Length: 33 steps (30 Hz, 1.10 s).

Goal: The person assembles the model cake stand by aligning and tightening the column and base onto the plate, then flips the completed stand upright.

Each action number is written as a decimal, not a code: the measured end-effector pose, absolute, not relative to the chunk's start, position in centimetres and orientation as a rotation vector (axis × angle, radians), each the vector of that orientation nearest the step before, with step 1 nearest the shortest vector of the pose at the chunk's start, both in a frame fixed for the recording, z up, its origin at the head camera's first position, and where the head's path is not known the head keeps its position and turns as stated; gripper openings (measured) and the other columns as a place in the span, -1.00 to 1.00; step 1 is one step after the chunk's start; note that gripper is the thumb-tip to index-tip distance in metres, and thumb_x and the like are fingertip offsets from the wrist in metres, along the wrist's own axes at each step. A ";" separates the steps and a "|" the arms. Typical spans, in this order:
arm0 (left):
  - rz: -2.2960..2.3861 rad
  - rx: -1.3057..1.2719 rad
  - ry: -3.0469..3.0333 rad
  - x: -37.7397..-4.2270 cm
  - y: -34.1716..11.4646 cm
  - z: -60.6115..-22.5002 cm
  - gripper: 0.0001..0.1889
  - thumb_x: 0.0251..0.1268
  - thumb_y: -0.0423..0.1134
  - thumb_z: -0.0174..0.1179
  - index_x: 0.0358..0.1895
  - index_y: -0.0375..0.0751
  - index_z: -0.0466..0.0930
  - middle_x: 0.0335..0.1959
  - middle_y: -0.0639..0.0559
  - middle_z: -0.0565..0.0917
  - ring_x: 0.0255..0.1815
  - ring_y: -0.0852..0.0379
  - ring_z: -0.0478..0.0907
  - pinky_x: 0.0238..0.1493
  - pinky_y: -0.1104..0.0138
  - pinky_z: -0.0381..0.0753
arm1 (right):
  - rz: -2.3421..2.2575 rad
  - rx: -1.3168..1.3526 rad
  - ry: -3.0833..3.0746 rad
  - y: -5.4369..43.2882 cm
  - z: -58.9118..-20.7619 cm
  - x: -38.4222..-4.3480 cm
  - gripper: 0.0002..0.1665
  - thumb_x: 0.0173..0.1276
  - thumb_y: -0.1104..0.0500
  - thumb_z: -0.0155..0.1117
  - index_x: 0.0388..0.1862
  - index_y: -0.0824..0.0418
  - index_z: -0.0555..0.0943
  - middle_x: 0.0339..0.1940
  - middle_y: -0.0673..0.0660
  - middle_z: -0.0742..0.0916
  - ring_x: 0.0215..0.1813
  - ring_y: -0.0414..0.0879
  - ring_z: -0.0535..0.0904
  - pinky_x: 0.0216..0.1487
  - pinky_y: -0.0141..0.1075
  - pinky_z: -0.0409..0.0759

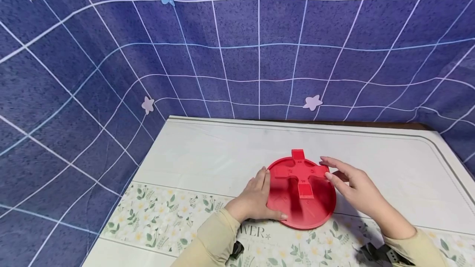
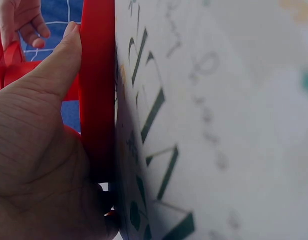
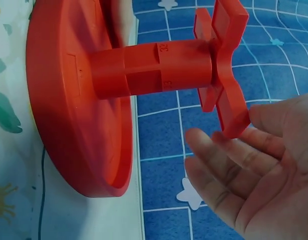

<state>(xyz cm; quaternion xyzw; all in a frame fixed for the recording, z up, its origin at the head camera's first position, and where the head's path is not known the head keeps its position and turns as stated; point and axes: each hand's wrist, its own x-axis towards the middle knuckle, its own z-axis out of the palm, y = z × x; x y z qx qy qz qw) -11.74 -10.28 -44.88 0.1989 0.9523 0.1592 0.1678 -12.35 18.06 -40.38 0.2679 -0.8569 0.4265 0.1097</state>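
Observation:
A round red tray-like base (image 1: 315, 213) with a raised rim rests on the table. From its middle rises a red post (image 3: 143, 70) made of stacked segments with small numbers on them. On top of the post sits a red four-armed cross piece (image 1: 302, 171), its arm ends bent and also numbered. My left hand (image 1: 254, 197) grips the base's left rim, thumb over the near edge and fingers along the far left side. At the cross's right arm, my right hand (image 1: 356, 186) has thumb and index finger around the arm's end; its other fingers are loosely bent.
Under the base lies a white table cover (image 1: 215, 147) with a flowered band (image 1: 159, 217) and printed letters. A blue grid-patterned curtain (image 1: 237, 61) with star shapes hangs behind the table and along its left side.

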 end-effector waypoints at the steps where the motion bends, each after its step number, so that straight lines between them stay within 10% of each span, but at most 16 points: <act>1: 0.453 0.568 2.710 -11.7 -10.3 -44.9 0.34 -0.05 0.46 0.26 0.56 -0.33 -0.29 0.59 -0.18 -0.24 0.58 -0.03 -0.31 0.52 0.11 -0.08 | 1.270 0.784 -2.526 18.1 -40.4 -12.3 -0.47 0.28 0.40 0.32 0.26 0.27 0.54 0.09 0.27 0.68 -0.19 -0.13 0.70 -0.23 -0.54 0.60; 33: 0.418 0.546 2.712 -12.0 -10.2 -45.8 0.36 -0.08 0.48 0.26 0.56 -0.32 -0.31 0.59 -0.16 -0.30 0.58 -0.04 -0.35 0.52 0.13 -0.11 | 1.275 0.918 -2.546 18.1 -41.1 -10.2 -0.47 0.10 0.31 0.51 0.10 0.17 0.64 -0.17 -0.11 0.73 -0.29 -0.29 0.65 -0.29 -0.38 0.62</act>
